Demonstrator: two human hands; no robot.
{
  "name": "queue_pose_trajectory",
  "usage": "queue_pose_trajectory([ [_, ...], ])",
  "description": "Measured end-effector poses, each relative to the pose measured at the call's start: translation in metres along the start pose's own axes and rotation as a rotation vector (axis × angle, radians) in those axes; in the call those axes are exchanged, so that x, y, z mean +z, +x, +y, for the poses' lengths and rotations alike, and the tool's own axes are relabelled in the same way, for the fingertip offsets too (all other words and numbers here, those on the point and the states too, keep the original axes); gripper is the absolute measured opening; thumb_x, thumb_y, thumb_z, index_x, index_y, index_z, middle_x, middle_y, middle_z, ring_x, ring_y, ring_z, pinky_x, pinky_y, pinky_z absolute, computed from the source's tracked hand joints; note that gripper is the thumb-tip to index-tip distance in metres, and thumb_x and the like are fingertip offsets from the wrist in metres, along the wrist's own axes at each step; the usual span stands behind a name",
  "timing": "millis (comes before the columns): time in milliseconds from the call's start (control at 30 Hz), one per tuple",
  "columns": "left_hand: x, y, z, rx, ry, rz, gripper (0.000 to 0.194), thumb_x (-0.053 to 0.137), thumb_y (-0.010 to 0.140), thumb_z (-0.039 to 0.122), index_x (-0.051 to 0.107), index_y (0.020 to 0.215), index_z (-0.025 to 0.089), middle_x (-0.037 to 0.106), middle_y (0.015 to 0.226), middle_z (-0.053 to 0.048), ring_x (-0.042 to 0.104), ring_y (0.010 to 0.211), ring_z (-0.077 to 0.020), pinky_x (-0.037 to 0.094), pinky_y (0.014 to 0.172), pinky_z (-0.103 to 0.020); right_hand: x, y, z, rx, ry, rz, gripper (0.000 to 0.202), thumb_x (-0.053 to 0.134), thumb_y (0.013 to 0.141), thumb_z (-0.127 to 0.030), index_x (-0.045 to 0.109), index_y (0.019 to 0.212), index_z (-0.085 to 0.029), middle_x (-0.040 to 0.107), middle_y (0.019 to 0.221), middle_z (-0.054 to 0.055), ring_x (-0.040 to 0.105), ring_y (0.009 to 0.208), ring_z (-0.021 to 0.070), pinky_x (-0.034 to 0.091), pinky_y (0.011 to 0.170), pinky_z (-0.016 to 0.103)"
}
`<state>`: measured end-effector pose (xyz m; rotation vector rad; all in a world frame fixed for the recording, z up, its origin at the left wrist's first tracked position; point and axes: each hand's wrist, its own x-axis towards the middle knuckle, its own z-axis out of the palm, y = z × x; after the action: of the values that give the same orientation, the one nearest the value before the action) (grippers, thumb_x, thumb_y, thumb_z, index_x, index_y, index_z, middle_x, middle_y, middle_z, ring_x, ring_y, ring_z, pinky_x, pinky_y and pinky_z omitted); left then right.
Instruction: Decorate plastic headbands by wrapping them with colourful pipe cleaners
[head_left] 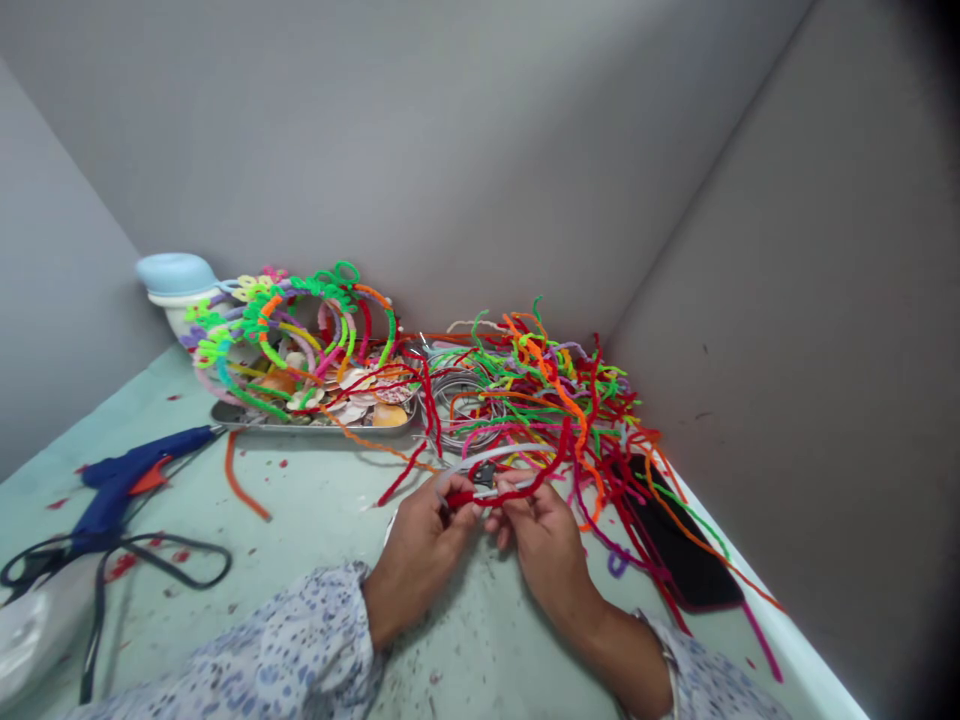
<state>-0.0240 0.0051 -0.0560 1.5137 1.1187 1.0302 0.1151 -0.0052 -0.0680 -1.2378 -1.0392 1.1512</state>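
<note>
Near the table's middle, my left hand (421, 550) pinches a pale headband (499, 452) together with a red pipe cleaner (553, 465). My right hand (546, 540) grips the same band and red strand a little to the right, thumb and fingers closed. The two hands nearly touch. Red fuzz covers the piece of band at my left fingertips, while the rest of the red strand curves up to the right. A small dark object (485, 474) shows just behind my fingers, too small to name.
At the back lie tangled pipe cleaners (525, 385), a wire coil (459, 405) and a tray (337, 430) of shells under colourful headbands (307, 310). A blue glue gun (112, 495) is left, a black phone (686, 555) right. Grey walls (420, 160) enclose the table (300, 530).
</note>
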Motion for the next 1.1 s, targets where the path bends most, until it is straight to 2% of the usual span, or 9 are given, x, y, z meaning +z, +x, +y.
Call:
queue_pose_trajectory([
  [333,0.0,0.002,-0.004,-0.031,-0.068,0.027,0.01,0.056,0.082,0.025,0.059,0.082,0.016,0.062,0.073,-0.002,0.053,0.068,-0.0145,0.04,0.063,-0.024,-0.002,0.001,0.003,-0.033,-0.049,-0.037,0.024,0.052,0.087,-0.039,0.055,0.09,-0.016,0.063,0.06,0.0,0.054,0.048,0.0114,0.044,0.048,0.023],
  [500,0.0,0.003,-0.006,-0.025,-0.13,-0.003,0.009,0.057,0.083,0.025,0.059,0.082,0.016,0.062,0.072,-0.001,0.054,0.068,-0.0138,0.04,0.064,-0.025,-0.003,0.0,0.004,-0.062,-0.104,-0.031,0.025,0.051,0.088,-0.039,0.056,0.079,-0.016,0.064,0.061,0.001,0.054,0.048,0.0104,0.044,0.047,0.022],
  [800,-0.004,0.002,0.006,-0.075,-0.117,0.003,0.014,0.061,0.08,0.026,0.055,0.071,0.017,0.057,0.063,0.002,0.047,0.06,-0.0117,0.035,0.057,-0.024,-0.002,0.0,0.005,-0.063,-0.125,-0.032,0.031,0.051,0.088,-0.041,0.055,0.07,-0.017,0.061,0.058,0.0,0.053,0.047,0.0101,0.044,0.046,0.022],
  [967,-0.004,0.001,0.003,-0.127,-0.231,-0.012,0.014,0.065,0.077,0.026,0.055,0.073,0.018,0.056,0.064,0.002,0.046,0.059,-0.0113,0.034,0.054,-0.023,-0.003,0.0,0.011,-0.042,-0.123,-0.053,0.028,0.051,0.087,-0.033,0.058,0.067,-0.015,0.06,0.057,0.001,0.051,0.047,0.0098,0.042,0.046,0.021],
  [1100,-0.004,0.002,-0.002,-0.131,-0.189,0.001,0.016,0.066,0.076,0.029,0.055,0.075,0.017,0.056,0.065,0.002,0.045,0.059,-0.0106,0.035,0.054,-0.022,-0.001,0.0,0.01,-0.031,-0.115,-0.053,0.023,0.049,0.087,-0.027,0.06,0.071,-0.015,0.059,0.056,0.0,0.052,0.048,0.0101,0.043,0.046,0.021],
])
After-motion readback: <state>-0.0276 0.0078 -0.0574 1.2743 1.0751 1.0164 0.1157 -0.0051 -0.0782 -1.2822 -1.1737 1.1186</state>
